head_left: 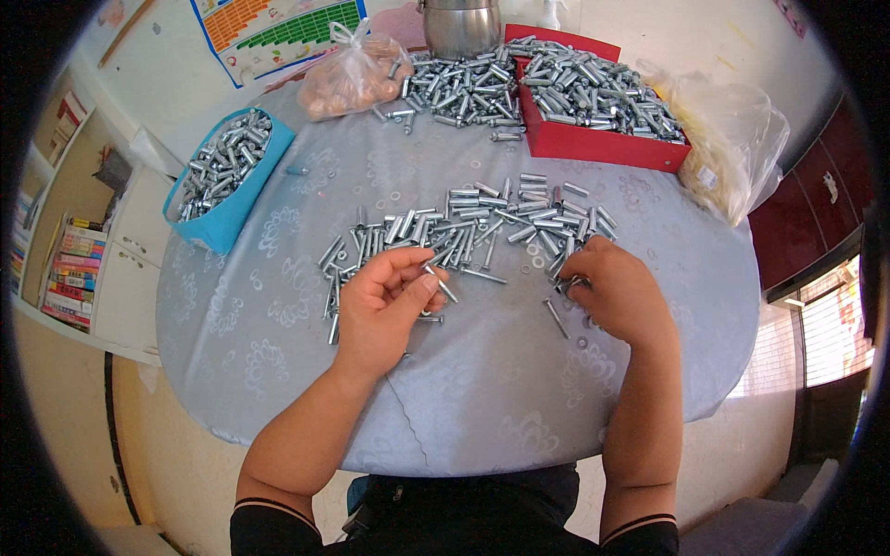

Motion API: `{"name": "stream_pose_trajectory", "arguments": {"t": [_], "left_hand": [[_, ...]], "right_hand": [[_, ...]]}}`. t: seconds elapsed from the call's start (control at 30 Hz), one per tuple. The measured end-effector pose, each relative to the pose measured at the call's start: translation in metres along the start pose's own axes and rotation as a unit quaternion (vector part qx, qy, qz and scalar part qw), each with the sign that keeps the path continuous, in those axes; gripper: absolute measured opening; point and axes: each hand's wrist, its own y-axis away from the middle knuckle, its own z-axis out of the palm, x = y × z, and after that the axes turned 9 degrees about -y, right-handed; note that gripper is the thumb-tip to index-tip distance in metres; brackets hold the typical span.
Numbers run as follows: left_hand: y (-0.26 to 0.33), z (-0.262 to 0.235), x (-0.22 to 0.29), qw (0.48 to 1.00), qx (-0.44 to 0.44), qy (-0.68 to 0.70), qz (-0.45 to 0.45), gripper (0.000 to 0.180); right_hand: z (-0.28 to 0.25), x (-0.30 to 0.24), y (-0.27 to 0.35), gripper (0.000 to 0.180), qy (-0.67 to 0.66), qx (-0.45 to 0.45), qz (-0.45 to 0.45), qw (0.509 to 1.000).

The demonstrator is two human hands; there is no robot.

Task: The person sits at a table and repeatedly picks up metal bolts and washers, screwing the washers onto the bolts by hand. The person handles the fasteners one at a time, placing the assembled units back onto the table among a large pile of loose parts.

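Observation:
My left hand (pixel 385 301) is closed, pinching a metal bolt (pixel 446 286) between thumb and forefinger. The bolt slants down to the right above the cloth. At the right edge of the central heap, my right hand (pixel 619 285) has its fingers curled together; what they hold is hidden. The heap in front of me mixes shiny metal sleeves (pixel 542 215) with long bolts (pixel 482 275) toward its near left side. Small washers (pixel 537 261) lie among them. A single bolt (pixel 556 318) rests on the cloth just left of my right hand.
A blue box (pixel 243 208) full of metal parts stands at the left. Farther back are a red box (pixel 603 148) heaped with assembled fasteners, a loose pile (pixel 459 88), a knotted plastic bag (pixel 348 79), a steel pot (pixel 461 30) and another plastic bag (pixel 737 139). Patterned grey cloth (pixel 464 398) covers the table.

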Motion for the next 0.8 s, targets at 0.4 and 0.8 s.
{"name": "stream_pose_trajectory", "arguments": {"t": [0.4,0.8], "left_hand": [[0.005,0.003,0.004,0.997,-0.014,0.081,0.005,0.017],[0.005,0.007,0.004,0.996,-0.019,0.08,0.016,0.017]], "right_hand": [[0.019,-0.043,-0.009,0.017,-0.271,-0.018,-0.126,0.954],[0.036,-0.049,-0.011,0.017,-0.29,-0.001,-0.141,0.947]]}}
